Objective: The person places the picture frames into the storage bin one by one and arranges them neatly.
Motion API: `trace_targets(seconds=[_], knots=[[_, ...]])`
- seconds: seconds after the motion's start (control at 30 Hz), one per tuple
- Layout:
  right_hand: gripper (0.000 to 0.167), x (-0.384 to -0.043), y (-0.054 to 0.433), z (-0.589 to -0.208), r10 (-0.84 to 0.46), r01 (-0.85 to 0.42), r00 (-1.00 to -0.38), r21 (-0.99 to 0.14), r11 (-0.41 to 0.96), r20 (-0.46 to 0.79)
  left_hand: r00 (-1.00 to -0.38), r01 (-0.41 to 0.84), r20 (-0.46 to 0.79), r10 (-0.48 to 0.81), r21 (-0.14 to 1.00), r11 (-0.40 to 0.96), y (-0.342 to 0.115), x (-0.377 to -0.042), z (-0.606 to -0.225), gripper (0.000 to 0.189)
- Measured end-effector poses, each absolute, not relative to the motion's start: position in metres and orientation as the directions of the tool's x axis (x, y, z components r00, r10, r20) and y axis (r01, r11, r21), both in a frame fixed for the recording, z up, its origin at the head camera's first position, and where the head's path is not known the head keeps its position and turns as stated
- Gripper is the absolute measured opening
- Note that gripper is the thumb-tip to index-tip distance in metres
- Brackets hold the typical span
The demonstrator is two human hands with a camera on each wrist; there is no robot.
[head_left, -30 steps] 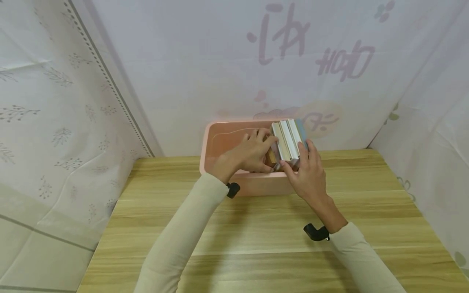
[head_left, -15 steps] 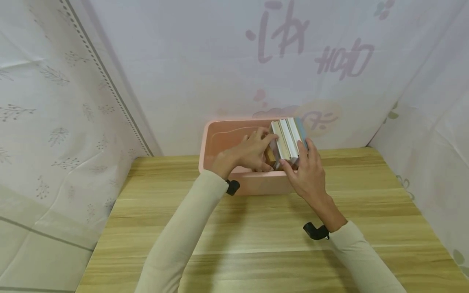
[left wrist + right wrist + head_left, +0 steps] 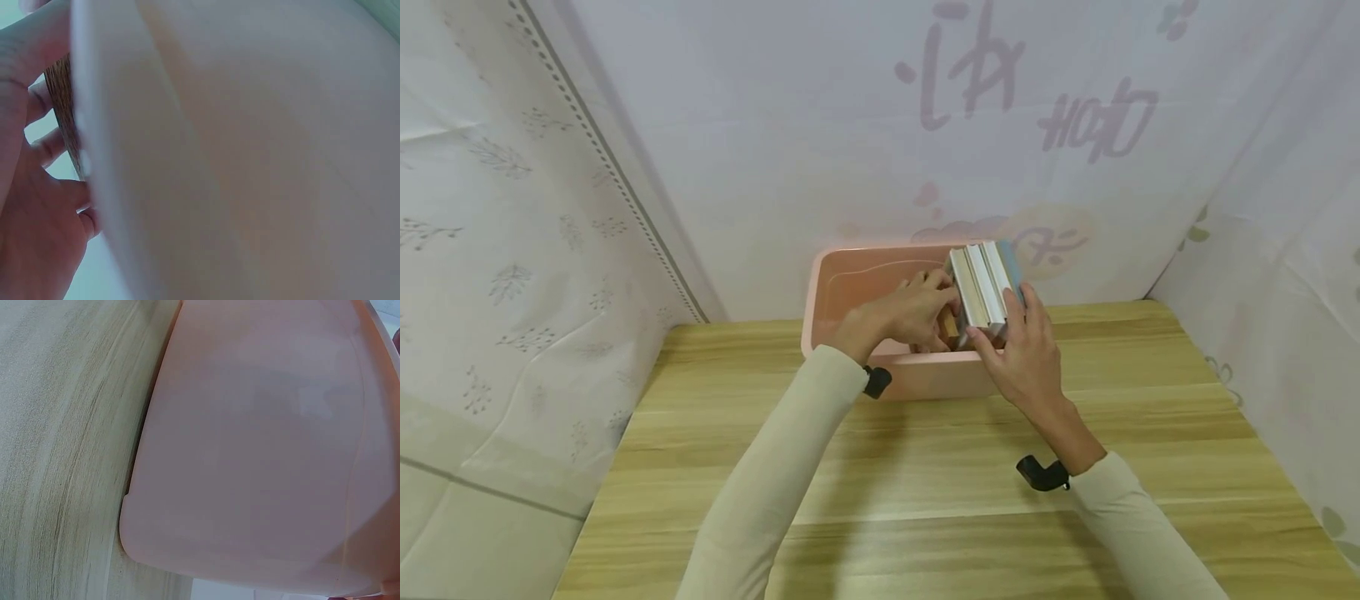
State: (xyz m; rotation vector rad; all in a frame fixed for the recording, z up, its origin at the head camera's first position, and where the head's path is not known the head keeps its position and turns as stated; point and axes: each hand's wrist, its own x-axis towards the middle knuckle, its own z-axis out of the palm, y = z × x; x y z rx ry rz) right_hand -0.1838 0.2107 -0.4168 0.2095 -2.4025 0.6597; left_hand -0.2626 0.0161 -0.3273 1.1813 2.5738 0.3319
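Observation:
In the head view, a row of books (image 3: 987,286), white and cream with a blue one at the far right, stands tilted in the right part of a pink plastic bin (image 3: 925,379). My right hand (image 3: 1028,354) holds the row from the near right side, thumb at its lower front and fingers against the right side. Inside the bin, my left hand (image 3: 910,315) curls its fingers round a brown, wood-grained block-like thing (image 3: 951,323) just left of the books. That brown thing (image 3: 62,103) shows between the fingers in the left wrist view, most of it hidden by the bin wall.
The bin stands on a wood-grained table (image 3: 940,500), near its back edge. A printed pale curtain (image 3: 775,150) hangs right behind it, with more cloth on both sides. The bin's left part (image 3: 857,296) shows its bare inner wall.
My left index finger has drawn down off the cream book's edge to the brown thing. The books and right hand keep nearly the same place; the head view has shifted slightly.

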Motion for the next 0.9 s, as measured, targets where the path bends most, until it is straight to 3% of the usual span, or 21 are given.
trace_targets(seconds=[0.27,0.5,0.67,0.9], knots=[[0.075,-0.184,0.21,-0.416,0.01,-0.303,-0.79,-0.405,0.863,0.613,-0.596,0.694,-0.274,0.755,0.297,0.656,0.016,-0.263,-0.335,0.031],[0.076,-0.184,0.211,-0.416,0.005,-0.315,-0.779,-0.399,0.861,0.627,-0.496,0.725,-0.293,0.818,0.379,0.575,0.018,-0.265,-0.338,0.044],[0.075,-0.185,0.211,-0.417,0.004,-0.317,-0.78,-0.401,0.86,0.626,-0.511,0.637,-0.317,0.799,0.484,0.6,0.014,-0.264,-0.335,0.049],[0.076,-0.185,0.21,-0.417,0.009,-0.312,-0.784,-0.408,0.858,0.62,-0.547,0.625,-0.297,0.783,0.477,0.618,0.007,-0.263,-0.332,0.056]])
